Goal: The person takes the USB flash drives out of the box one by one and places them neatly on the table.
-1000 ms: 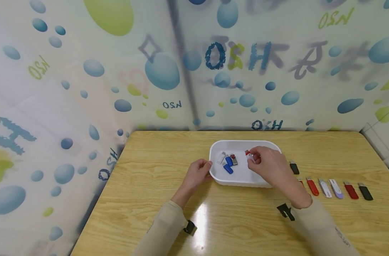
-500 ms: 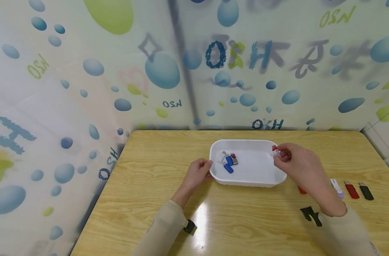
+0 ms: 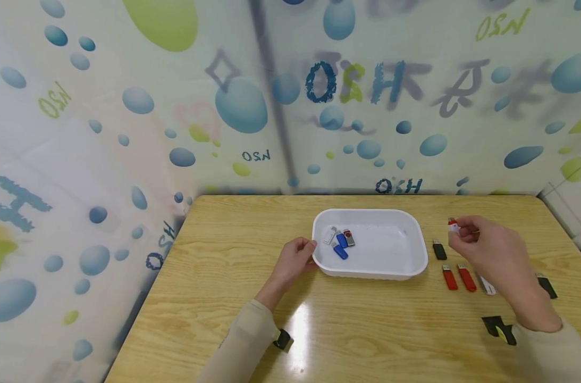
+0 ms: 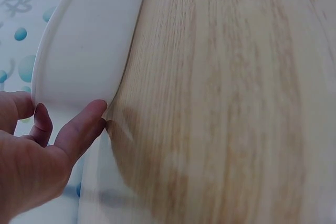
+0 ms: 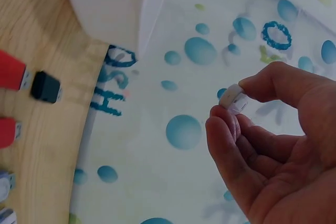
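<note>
My left hand holds the left end of a white plastic tray; in the left wrist view the thumb is at its rim and the fingers reach its lower edge. My right hand pinches a red-and-white USB flash drive between thumb and fingers, raised above the table right of the tray. Inside the tray's left half lie two blue flash drives, a silver-and-red one and a white one.
Right of the tray, a black flash drive lies behind two red ones. A white one is partly covered by the right hand, and another black one lies farther right. A patterned sheet hangs behind the wooden table.
My right hand has carried the red-and-white flash drive rightward, from above the tray, past its right rim, to above the table. The left hand and the tray have stayed in place.
</note>
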A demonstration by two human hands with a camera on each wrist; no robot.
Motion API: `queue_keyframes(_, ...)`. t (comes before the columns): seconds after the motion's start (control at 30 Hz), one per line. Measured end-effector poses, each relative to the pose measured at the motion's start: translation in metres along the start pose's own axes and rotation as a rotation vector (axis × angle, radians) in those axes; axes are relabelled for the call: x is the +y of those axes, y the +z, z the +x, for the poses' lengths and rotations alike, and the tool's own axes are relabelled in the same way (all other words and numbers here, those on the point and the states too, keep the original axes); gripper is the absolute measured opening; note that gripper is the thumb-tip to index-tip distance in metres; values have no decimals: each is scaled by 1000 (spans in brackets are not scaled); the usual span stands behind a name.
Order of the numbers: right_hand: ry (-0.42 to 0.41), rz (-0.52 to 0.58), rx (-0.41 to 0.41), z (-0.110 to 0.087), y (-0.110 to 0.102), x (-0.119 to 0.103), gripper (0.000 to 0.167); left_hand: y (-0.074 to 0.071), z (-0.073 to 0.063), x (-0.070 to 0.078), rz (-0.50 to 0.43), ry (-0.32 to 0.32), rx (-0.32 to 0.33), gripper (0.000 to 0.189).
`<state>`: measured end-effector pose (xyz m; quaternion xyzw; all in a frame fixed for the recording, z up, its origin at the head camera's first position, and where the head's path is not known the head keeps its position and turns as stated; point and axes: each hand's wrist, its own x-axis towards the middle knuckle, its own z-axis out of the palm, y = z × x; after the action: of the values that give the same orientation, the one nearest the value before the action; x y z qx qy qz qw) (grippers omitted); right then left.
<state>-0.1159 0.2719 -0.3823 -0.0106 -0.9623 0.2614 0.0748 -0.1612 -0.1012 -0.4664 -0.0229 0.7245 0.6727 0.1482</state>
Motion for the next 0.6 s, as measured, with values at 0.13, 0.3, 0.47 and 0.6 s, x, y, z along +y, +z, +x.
queue_keyframes(0.13,15,-12,2,0,0,13,36,-1,0,-1,20,-2,0,35)
queue_keyframes(0.3,48,-21,-20,2,-1,27,38,-1,1,-2,29,-9,2,34)
queue_keyframes(0.47,99,-39,-62,5,-2,39,41,-1,1,-2,23,-5,-1,34)
queue_keyframes(0.6,112,-53,-78,8,-1,47,40,-1,1,-2,13,2,-3,35)
